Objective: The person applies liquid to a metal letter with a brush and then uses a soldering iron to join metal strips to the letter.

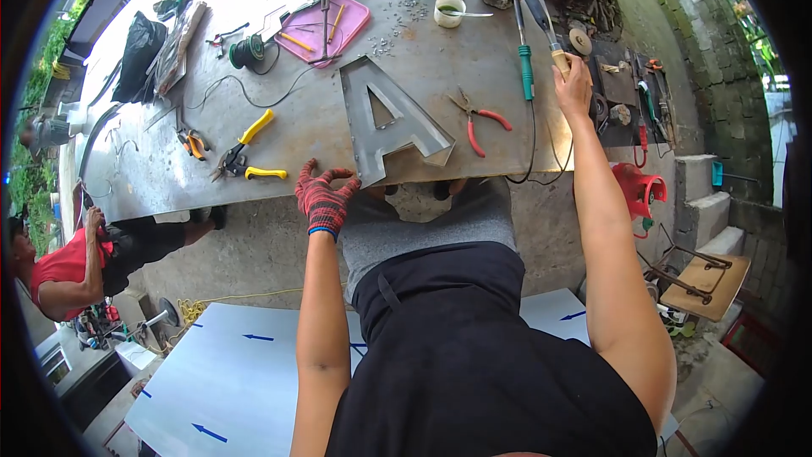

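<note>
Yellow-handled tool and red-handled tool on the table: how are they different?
The yellow-handled tool looks bigger and chunkier; the red-handled tool looks smaller and slimmer. The yellow one's handles have black parts near the middle, while the red one's handles look plain red. The yellow one lies left of the metal letter A; the red one lies right of it. Both rest on the table with their handles spread apart.

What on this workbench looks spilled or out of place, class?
Small grey bits lie scattered across the metal table beside the pink tray, not gathered in any container, so they look spilled.
</note>
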`<control>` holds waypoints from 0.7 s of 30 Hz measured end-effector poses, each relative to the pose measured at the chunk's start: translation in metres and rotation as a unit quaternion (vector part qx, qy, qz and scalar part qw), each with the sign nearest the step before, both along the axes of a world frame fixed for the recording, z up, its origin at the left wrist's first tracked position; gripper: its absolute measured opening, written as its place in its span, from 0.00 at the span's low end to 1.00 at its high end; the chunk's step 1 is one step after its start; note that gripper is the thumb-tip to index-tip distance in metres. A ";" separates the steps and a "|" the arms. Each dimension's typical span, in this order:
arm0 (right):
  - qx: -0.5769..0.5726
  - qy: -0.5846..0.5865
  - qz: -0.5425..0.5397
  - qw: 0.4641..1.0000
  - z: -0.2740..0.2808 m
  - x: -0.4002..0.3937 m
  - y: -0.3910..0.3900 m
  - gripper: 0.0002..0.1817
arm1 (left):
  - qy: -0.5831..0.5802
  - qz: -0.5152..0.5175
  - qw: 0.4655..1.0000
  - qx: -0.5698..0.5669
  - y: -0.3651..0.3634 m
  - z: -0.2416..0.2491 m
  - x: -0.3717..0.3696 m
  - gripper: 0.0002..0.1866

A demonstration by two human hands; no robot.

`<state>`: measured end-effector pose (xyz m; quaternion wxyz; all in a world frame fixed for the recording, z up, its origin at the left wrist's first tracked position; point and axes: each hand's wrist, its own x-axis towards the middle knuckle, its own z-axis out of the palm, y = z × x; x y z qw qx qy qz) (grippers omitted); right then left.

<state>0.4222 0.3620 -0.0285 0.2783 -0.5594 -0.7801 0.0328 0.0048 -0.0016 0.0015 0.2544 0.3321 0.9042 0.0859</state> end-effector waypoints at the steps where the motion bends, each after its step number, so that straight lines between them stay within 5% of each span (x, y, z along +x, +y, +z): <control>1: 0.004 0.006 0.008 1.000 -0.006 0.003 0.004 0.23 | 0.001 -0.001 1.000 0.001 -0.001 0.000 0.001 0.20; 21: -0.090 0.050 -0.060 0.993 -0.030 0.019 0.001 0.26 | 0.007 -0.018 1.000 0.011 -0.003 -0.007 -0.003 0.20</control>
